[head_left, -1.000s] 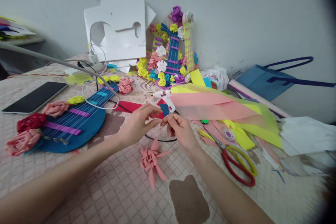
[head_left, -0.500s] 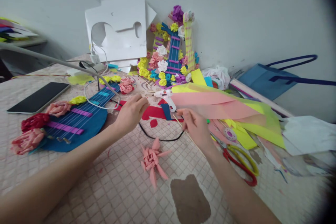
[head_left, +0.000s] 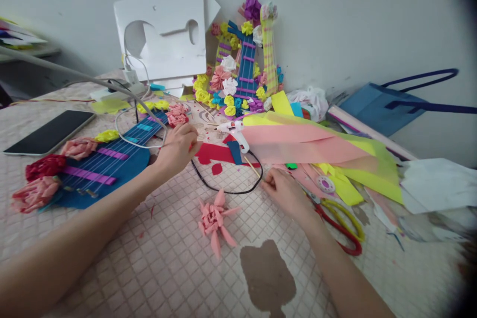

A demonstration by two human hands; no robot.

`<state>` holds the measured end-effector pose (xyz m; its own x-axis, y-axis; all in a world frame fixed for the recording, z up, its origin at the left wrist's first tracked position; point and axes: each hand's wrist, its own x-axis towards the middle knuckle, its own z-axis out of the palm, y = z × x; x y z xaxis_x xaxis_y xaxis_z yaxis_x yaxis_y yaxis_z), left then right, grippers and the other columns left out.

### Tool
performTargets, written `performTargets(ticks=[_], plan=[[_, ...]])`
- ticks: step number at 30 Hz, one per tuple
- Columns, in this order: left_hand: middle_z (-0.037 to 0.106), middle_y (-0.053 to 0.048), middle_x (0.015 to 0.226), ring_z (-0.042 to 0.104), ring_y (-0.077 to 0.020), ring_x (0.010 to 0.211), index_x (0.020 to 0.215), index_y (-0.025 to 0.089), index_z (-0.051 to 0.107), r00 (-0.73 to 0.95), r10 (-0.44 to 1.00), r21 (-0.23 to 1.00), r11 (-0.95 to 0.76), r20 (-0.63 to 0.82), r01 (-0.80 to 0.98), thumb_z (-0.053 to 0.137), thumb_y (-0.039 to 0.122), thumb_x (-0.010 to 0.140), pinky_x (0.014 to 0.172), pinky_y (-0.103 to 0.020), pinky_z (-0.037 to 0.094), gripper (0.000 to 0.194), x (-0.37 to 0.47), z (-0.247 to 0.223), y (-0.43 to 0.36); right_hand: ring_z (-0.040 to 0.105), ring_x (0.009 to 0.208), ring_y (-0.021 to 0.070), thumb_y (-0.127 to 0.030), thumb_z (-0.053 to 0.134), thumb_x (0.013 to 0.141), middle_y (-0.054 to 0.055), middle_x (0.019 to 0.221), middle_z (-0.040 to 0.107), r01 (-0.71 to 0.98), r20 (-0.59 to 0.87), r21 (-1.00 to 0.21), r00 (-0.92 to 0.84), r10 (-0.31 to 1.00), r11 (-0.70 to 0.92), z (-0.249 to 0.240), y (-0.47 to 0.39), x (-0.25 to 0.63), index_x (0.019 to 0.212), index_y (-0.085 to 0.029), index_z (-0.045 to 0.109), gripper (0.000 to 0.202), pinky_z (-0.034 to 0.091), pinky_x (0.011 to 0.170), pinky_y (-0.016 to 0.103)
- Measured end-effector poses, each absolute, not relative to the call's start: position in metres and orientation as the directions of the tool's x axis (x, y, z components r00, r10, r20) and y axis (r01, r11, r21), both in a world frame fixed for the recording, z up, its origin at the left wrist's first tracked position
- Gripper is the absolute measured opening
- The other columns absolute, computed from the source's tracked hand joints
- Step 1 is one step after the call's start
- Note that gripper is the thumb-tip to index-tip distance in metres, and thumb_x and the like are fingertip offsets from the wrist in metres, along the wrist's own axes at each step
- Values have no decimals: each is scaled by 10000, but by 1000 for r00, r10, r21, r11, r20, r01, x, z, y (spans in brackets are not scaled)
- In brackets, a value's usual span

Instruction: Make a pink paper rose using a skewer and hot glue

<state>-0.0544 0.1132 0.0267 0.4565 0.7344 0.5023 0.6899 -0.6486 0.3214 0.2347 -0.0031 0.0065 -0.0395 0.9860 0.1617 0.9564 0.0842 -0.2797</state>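
Note:
My left hand (head_left: 179,145) is closed, fingers curled, beside a pink paper rose (head_left: 177,115) at the neck end of a blue paper guitar (head_left: 130,161); whatever it grips is hidden. My right hand (head_left: 285,190) is closed near the end of a thin wooden stick (head_left: 252,166) and the black cable (head_left: 223,191); its fingertips' contents cannot be made out. Between and beyond the hands lies a white glue gun (head_left: 238,135), nozzle pointing left, its cable looping toward me. A pink paper flower (head_left: 213,219) with pointed petals rests on the table in front.
Red-and-yellow scissors (head_left: 341,226) lie to the right, below pink and yellow paper sheets (head_left: 316,141). A phone (head_left: 52,131) is at the left. White foam board (head_left: 162,30) and flower-covered paper guitars (head_left: 246,67) lean against the wall. A white cord (head_left: 93,79) crosses the left side.
My right hand has moved back from the glue gun's handle, and more of the black cable shows. My left hand has shifted left. The view has moved slightly.

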Motion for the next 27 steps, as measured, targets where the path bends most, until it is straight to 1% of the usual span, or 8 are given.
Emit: performTargets(ticks=[2,4,7,10,12,15,21,27], plan=[[534,-104,1160,492,-264,1111,841,171,601,474,731,331,-660,491,675,444,179,848,969,-438,383,157,-55,28,112,529,688,175,-221,518,800,9,698,558,958,152,-274,-45,987,85,7,-3,235,671,-213,429,157,348,618,277],[464,-102,1298,471,-259,1165,1059,191,578,487,747,388,-657,454,646,469,169,823,975,-422,385,260,-56,29,110,516,647,166,-205,511,795,-1,656,543,960,141,-269,-44,989,81,12,-5,238,643,-215,411,182,325,580,267],[582,-83,1140,570,-216,1000,1197,200,512,474,798,494,-602,371,627,505,157,785,867,-356,446,414,-55,33,106,476,566,143,-179,520,769,-18,592,524,961,66,-265,-66,996,81,28,-15,248,599,-213,396,213,265,514,257],[633,-30,794,590,-161,715,976,174,603,453,831,532,-556,324,639,516,193,787,672,-271,454,210,-55,38,102,474,548,135,-178,508,785,-29,578,528,935,-103,-343,-133,986,90,49,-28,264,623,-212,437,180,264,493,245],[572,7,639,527,-126,571,801,175,605,455,839,545,-540,297,641,543,247,781,557,-233,401,98,-56,40,99,487,548,135,-199,495,814,-30,594,530,904,-186,-420,-176,967,84,60,-35,275,666,-217,464,152,290,484,237],[435,54,546,418,-96,483,762,184,569,480,833,555,-544,273,629,560,230,732,485,-210,318,56,-60,37,95,491,550,135,-233,502,834,-24,624,539,866,-215,-493,-210,954,80,72,-41,287,712,-220,507,123,323,479,236],[455,40,642,440,-100,529,934,176,549,574,788,586,-579,222,567,457,189,779,511,-211,344,181,-73,23,87,531,633,152,-342,476,887,3,743,603,829,-214,-546,-278,936,121,84,-40,276,839,-235,581,158,378,548,254],[588,-34,906,561,-151,776,967,209,621,707,678,612,-650,202,450,569,275,816,698,-257,437,172,-73,21,82,512,608,140,-336,485,879,-4,710,598,755,-105,-635,-294,950,164,77,-30,246,813,-230,593,165,367,529,239]])
